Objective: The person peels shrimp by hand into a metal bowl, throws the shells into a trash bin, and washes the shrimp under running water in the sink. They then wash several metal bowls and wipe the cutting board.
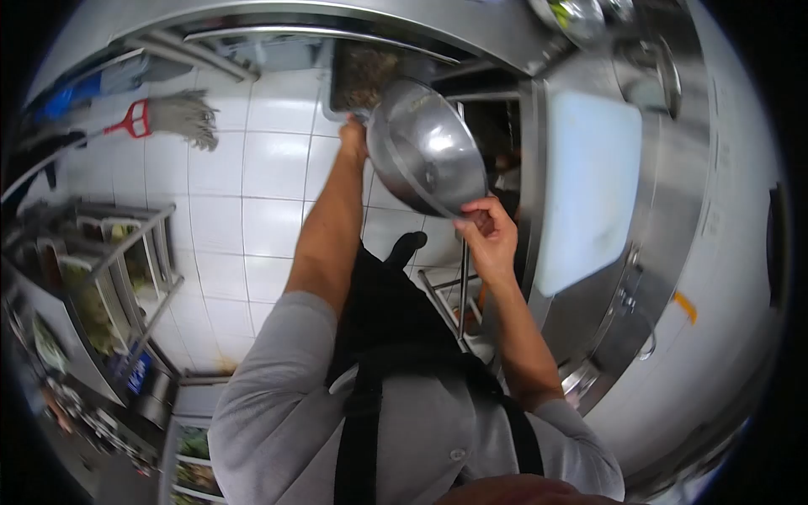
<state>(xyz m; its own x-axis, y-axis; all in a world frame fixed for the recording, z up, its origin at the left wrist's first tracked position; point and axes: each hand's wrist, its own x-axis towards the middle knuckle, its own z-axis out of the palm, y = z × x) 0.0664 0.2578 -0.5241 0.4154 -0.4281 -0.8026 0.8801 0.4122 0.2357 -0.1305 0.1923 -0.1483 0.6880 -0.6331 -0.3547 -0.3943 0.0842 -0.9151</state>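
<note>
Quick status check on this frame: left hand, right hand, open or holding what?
Left hand: beside the metal bowl, fingers mostly hidden; cannot tell whether it grips.
Right hand: closed, holding the metal bowl at its rim.

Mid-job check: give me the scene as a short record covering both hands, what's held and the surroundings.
Held item: large round silver metal bowl, tilted
Beyond bowl: grey rectangular bin with brown contents, too blurred to identify
Right hand: fingers and thumb gripping the bowl's near rim
Left hand: by the bowl's left side and the bin; grip partly hidden
Right side: pale rectangular cutting board on steel counter
Left side: grey string mop with red clamp
Floor: white tiles
</note>
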